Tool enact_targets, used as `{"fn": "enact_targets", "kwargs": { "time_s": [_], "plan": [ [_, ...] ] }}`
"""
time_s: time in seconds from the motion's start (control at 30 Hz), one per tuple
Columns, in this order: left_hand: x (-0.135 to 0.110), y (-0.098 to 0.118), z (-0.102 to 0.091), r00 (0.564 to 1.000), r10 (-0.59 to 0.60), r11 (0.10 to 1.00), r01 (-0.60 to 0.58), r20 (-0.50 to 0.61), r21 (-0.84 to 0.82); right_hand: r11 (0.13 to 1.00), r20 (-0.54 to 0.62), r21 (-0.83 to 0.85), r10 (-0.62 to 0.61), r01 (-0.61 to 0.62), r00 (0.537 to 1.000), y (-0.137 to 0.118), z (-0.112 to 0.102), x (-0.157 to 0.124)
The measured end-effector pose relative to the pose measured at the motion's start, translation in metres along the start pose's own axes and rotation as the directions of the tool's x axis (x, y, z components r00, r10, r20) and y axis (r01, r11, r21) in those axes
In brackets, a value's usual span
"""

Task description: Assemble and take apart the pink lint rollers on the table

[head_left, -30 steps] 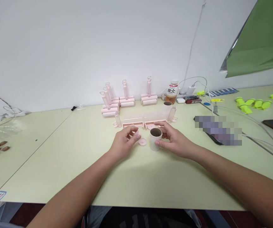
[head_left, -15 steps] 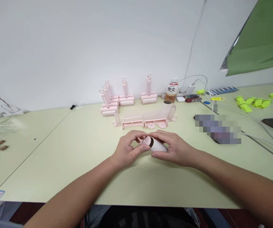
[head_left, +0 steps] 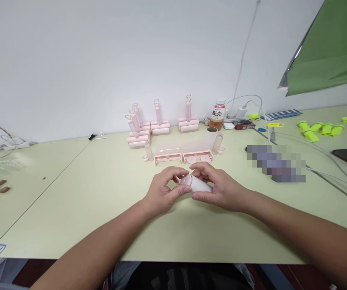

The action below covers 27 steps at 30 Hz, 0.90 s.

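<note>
1. Right hand [head_left: 222,190]: closed around the white roll [head_left: 200,185], which is held on its side just above the surface [head_left: 71,193].
2. Left hand [head_left: 160,194]: fingertips pinch the pink cap [head_left: 186,179] onto the roll's 9 o'clock end. The cap looks seated.
3. Far end of the roll: hidden.
4. Done: assembled pink rollers [head_left: 158,127] stand at 12 o'clock.
5. Left: loose pink frames [head_left: 168,158] lie unassembled just beyond the hands.

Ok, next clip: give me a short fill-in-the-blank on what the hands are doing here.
The right hand grips a white roll lying on its ____.
The left hand holds a ____ cap against the roll's end.
The sheet hanging at upper right is ____.
Missing words: side; pink; green.
</note>
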<state>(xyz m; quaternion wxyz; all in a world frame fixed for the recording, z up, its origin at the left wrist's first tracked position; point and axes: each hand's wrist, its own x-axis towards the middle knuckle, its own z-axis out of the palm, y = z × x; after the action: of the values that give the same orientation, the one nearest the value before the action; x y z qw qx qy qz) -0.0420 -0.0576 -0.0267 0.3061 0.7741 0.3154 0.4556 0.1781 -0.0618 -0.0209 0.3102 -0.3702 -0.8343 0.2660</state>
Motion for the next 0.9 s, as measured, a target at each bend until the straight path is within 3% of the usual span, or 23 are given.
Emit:
{"fn": "enact_targets", "kwargs": {
  "time_s": [0.23,0.37,0.53,0.57,0.7,0.83,0.9],
  "plan": [
    [0.001,-0.002,0.002,1.000,0.013,0.999,-0.012,0.013,-0.033,1.000,-0.008,0.013,-0.020,0.020,1.000,0.003,0.003,0.000],
    [0.000,-0.007,0.002,0.989,0.146,0.988,-0.145,0.005,-0.057,0.998,-0.032,0.064,-0.003,0.005,0.999,0.003,0.002,0.000],
    [-0.005,-0.003,0.004,0.977,0.143,0.990,-0.140,-0.161,0.031,0.995,-0.086,0.102,0.025,-0.016,0.996,0.004,0.001,0.002],
    [-0.006,-0.001,0.004,0.982,0.134,0.991,-0.129,-0.136,0.039,0.995,-0.100,0.102,0.021,-0.011,0.995,0.004,0.001,0.002],
    [-0.005,0.005,0.000,0.979,0.139,0.985,-0.152,0.152,0.077,0.999,-0.133,0.040,-0.007,0.012,0.991,0.004,0.000,0.004],
    [0.000,-0.005,-0.005,0.996,0.052,0.957,-0.069,0.068,0.281,0.999,-0.190,0.016,-0.028,0.032,0.981,0.004,-0.006,0.006],
    [0.002,-0.012,-0.005,0.991,-0.044,0.901,-0.014,0.123,0.434,0.999,-0.240,0.042,0.008,0.002,0.971,0.004,-0.009,0.007]
  ]
}}
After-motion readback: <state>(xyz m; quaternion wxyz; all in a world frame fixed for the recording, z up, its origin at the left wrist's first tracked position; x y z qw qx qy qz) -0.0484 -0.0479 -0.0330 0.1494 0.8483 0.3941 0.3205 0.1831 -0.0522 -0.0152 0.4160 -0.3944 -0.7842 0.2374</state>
